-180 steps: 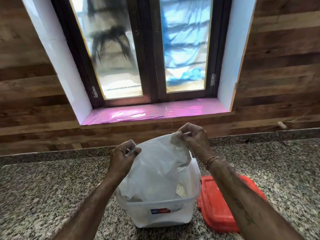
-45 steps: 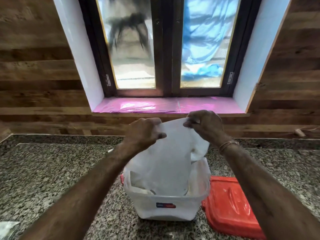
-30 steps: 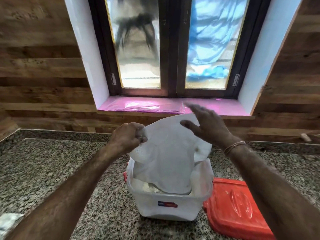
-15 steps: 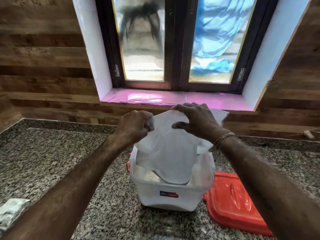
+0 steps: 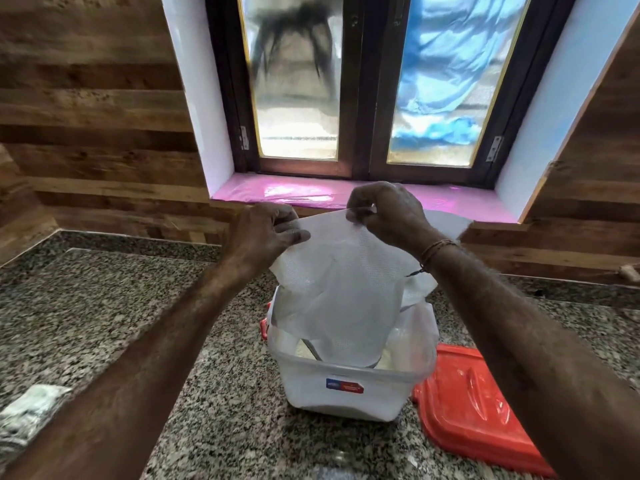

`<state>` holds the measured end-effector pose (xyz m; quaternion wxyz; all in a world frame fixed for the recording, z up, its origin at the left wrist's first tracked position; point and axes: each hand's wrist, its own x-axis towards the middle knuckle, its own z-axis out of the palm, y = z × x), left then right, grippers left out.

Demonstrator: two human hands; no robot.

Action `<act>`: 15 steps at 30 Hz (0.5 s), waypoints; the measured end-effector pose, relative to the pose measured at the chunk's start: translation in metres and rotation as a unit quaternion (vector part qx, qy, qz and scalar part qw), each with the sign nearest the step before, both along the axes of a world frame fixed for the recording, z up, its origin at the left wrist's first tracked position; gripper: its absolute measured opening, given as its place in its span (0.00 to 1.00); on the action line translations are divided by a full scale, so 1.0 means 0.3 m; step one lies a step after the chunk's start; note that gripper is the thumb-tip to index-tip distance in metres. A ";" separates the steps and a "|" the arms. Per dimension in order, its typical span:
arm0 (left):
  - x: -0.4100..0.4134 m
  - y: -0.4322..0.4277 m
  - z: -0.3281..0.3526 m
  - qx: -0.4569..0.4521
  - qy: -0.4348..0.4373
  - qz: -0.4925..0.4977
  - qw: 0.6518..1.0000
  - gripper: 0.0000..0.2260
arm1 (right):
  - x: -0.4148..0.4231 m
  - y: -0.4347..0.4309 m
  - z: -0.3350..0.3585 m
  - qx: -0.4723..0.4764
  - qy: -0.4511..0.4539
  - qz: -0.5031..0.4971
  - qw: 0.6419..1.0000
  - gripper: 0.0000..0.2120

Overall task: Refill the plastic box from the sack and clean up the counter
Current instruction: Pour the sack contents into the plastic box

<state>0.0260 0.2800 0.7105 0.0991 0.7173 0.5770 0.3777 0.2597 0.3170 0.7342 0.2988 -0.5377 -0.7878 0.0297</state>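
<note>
Head view: sack [image 5: 339,296], seemingly limp and light, hung into plastic box [image 5: 346,393]; left hand [image 5: 266,233] and right hand [image 5: 388,216], apart, pinched its twelve-o'clock hem, the sensible hold.

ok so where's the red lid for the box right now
In the head view, the red lid lies flat on the granite counter at the lower right, just to the right of the plastic box.

Bright window [image 5: 363,81] backlight; dim foreground; wide-angle edge distortion
</note>
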 end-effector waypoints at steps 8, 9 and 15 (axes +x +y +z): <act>0.050 -0.012 -0.023 0.027 -0.003 -0.031 0.999 0.08 | -0.059 -0.019 -0.042 -0.009 -0.058 0.070 0.996 0.14; 0.062 -0.009 -0.023 0.034 -0.022 -0.034 0.999 0.07 | -0.063 -0.015 -0.052 0.013 -0.057 0.055 0.997 0.16; 0.020 -0.018 -0.141 -0.099 -0.211 -0.088 0.968 0.21 | 0.027 0.037 -0.051 0.026 0.073 -0.051 0.996 0.16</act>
